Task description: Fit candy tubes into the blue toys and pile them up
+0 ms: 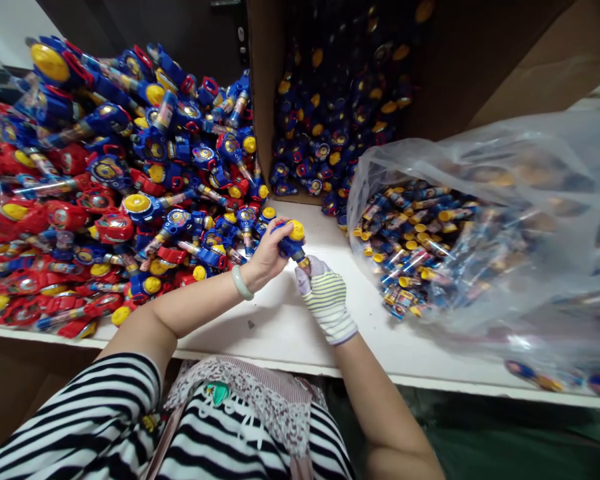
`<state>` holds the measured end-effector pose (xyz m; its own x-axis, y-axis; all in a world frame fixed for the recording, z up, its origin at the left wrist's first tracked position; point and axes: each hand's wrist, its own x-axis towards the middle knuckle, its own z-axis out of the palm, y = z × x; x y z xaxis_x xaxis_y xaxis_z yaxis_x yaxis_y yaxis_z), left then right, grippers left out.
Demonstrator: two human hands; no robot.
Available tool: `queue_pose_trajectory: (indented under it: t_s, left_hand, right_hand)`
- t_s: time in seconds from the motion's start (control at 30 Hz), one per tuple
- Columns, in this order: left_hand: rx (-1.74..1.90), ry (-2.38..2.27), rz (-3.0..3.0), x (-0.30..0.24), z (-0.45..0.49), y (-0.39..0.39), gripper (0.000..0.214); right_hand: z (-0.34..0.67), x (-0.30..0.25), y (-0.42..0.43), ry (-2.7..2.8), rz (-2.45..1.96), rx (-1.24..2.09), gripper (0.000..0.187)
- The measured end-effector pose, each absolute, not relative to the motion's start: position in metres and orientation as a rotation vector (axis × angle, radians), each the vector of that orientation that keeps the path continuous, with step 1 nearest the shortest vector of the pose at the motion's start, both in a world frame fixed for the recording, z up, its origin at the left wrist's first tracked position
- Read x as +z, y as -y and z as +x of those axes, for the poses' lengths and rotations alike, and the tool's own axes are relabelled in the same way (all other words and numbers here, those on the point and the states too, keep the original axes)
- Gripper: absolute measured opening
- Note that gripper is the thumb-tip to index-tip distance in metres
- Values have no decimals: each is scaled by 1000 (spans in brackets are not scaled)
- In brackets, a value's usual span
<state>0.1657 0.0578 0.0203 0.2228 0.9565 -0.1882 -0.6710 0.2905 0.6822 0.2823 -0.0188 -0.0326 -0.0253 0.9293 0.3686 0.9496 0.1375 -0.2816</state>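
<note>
Left hand (269,255) grips a blue toy (291,247) over the worktop's (260,333) middle while the gloved right hand (326,293) pinches its tube (305,263), the joint apparently unfinished, with tube-bearing toys (114,227) heaped toward the left edge and many loose tubes (399,261) bagged toward the right.

Beyond the white worktop's (260,333) back left corner stands a dark panel (180,33), with a pale wall (15,20) farther left. Brown cardboard (266,80) rises at the back edge, shadowed inside. Dark green material (520,440) lies below the front right edge.
</note>
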Motion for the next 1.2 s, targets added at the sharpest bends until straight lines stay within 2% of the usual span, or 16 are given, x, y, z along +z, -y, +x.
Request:
queue_pose_trajectory:
  t_s: [0.13, 0.27, 0.37, 0.43, 0.5, 0.57, 0.7, 0.77, 0.87, 0.93, 0.97, 1.1, 1.2]
  left_hand:
    - [1205, -657, 564, 19, 167, -54, 42]
    - [1198, -640, 634, 15, 165, -47, 46]
    - [1108, -593, 645, 15, 161, -44, 47]
    - [1047, -557, 675, 17, 158, -43, 50]
    - [1008, -548, 733, 18, 156, -45, 52]
    - [1031, -614, 797, 18, 156, -49, 51]
    - [1193, -764, 746, 15, 157, -53, 44]
    - [1177, -686, 693, 16, 158, -51, 44]
    - [1064, -525, 689, 17, 157, -48, 49]
    - [997, -511, 725, 16, 156, -48, 53]
    - [983, -539, 757, 15, 155, -48, 54]
    - [1068, -666, 835, 13, 156, -53, 54]
    - [1043, -580, 787, 24, 154, -59, 59]
  right_hand:
    - [282, -33, 18, 1961, -1761, 12, 43]
    - [280, -32, 22, 1807, -1759, 272, 42]
    - [279, -32, 25, 1516, -1591, 822, 44]
    - [277, -35, 25, 1292, -1326, 1356, 52]
    - [274, -38, 23, 1087, -1098, 1686, 63]
    - [270, -39, 19, 1022, -1140, 1624, 66]
    - [264, -33, 16, 1167, -1565, 1091, 50]
    - [264, -30, 20, 1201, -1551, 1149, 48]
    - [268, -30, 28, 1088, -1272, 1524, 56]
    - [272, -32, 30, 996, -1150, 1655, 58]
    - [274, -34, 30, 998, -1158, 1636, 56]
    - [273, -36, 21, 1156, -1398, 1225, 43]
    - [262, -28, 12, 1081, -1283, 1424, 46]
